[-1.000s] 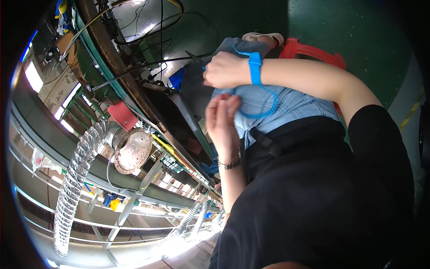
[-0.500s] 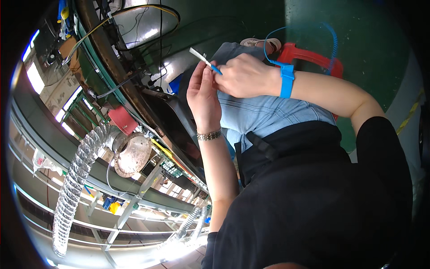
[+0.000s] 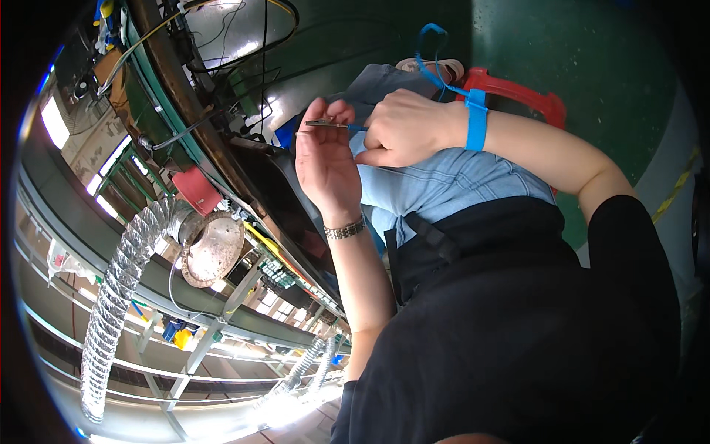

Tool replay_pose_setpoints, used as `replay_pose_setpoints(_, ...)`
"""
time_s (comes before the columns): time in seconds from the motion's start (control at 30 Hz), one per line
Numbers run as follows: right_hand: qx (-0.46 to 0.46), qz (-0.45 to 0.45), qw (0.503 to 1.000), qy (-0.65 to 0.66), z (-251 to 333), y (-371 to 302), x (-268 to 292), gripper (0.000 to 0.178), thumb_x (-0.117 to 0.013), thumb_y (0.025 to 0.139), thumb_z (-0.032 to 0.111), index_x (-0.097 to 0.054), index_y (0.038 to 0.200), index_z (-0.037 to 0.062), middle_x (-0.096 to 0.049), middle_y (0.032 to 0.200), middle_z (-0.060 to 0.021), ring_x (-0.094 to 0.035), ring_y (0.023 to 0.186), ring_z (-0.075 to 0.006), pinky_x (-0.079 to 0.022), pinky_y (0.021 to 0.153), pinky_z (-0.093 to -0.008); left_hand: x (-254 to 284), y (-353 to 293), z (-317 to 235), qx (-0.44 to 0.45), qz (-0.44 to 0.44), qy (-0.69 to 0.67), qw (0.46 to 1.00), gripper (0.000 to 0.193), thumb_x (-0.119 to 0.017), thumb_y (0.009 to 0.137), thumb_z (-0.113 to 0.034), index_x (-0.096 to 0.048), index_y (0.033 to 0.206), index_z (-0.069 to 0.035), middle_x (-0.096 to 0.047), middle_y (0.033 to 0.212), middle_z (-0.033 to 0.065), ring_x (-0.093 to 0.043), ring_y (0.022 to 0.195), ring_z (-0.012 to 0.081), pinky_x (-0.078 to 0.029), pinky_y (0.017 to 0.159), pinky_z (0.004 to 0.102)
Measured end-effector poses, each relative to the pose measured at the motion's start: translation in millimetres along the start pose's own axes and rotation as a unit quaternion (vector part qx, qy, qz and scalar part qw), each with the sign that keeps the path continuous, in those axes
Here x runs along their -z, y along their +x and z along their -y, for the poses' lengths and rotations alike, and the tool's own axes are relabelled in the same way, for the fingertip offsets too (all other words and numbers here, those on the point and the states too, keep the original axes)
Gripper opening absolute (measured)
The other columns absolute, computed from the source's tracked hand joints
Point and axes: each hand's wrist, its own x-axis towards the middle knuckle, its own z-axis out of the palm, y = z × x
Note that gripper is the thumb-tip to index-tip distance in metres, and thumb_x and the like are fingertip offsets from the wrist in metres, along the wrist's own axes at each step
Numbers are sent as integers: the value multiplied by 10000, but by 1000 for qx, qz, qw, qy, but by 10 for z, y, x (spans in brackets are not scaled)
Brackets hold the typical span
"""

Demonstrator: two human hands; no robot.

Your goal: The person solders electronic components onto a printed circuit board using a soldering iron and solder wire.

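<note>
A small metal alligator clip (image 3: 325, 123) with a blue end sits between my hands. My right hand (image 3: 405, 129) is closed on its blue end, with the fingers curled in and the back of the hand up. My left hand (image 3: 329, 166) is open beneath the clip's tip, palm up and fingers slightly curled; whether it touches the clip I cannot tell. Around my right wrist goes a blue wrist strap (image 3: 476, 122), and its blue cord (image 3: 427, 55) loops up beyond the hand. A metal-link bracelet (image 3: 345, 229) circles my left wrist.
On the left runs a workbench edge (image 3: 174, 92) with cables (image 3: 281, 11) hanging by it. A silver flexible duct (image 3: 111, 296) ends in a round metal hood (image 3: 213, 250). A red plastic stool (image 3: 518, 92) stands on the green floor (image 3: 592, 66) by my legs.
The clip has turned from slanting upward to nearly level. My left fingers, pinched by it before, have opened out. The blue cord has swung from the right into a loop above my right hand.
</note>
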Motion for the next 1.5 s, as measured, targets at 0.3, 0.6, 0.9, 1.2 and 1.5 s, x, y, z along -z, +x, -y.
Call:
replay_pose_setpoints(0.3, 50, -239, 966, 88, -67, -3, -169, 227, -669, 807, 146, -549, 928, -5, -584, 954, -141, -574, 801, -321, -483, 685, -375, 185, 55, 117, -25, -72, 131, 989, 293, -470, 978, -146, -532, 1192, 46, -619, 1138, 157, -588, 1026, 206, -459, 920, 328)
replay_pose_setpoints(0.6, -62, -120, 963, 232, -69, 369, -216, 289, -531, 938, 276, -574, 1055, 14, -661, 869, -163, -655, 754, -311, -506, 653, -370, 302, 19, 162, 55, -39, -41, 997, 499, -446, 980, -291, -322, 1401, -54, -426, 1377, 150, -430, 1246, 270, -335, 1051, 397)
replay_pose_setpoints(0.9, -168, -109, 979, 23, -601, 1492, -617, 274, -567, 800, 159, -661, 1016, 19, -665, 936, -198, -652, 844, -332, -516, 697, -424, 600, -377, 160, 115, -106, -86, 984, 492, -465, 961, -342, -372, 1369, -83, -460, 1337, 176, -499, 1161, 274, -391, 1006, 419)
replay_pose_setpoints(1.2, -119, -216, 967, 65, -532, 2322, -637, 248, -555, 780, 113, -674, 998, 125, -651, 895, -185, -635, 823, -367, -506, 737, -451, 788, -1028, 269, 147, -128, -29, 980, 339, -480, 954, -202, -489, 1232, -8, -615, 1041, 121, -581, 814, 175, -477, 719, 297)
replay_pose_setpoints(1.5, -46, -265, 959, 85, -415, 2631, -435, 247, -576, 754, 204, -681, 964, 127, -655, 913, -150, -633, 853, -358, -509, 755, -441, 964, -1192, 500, 150, -159, -85, 972, 256, -485, 952, -137, -515, 1183, -31, -635, 896, 92, -565, 645, 147, -467, 593, 242)
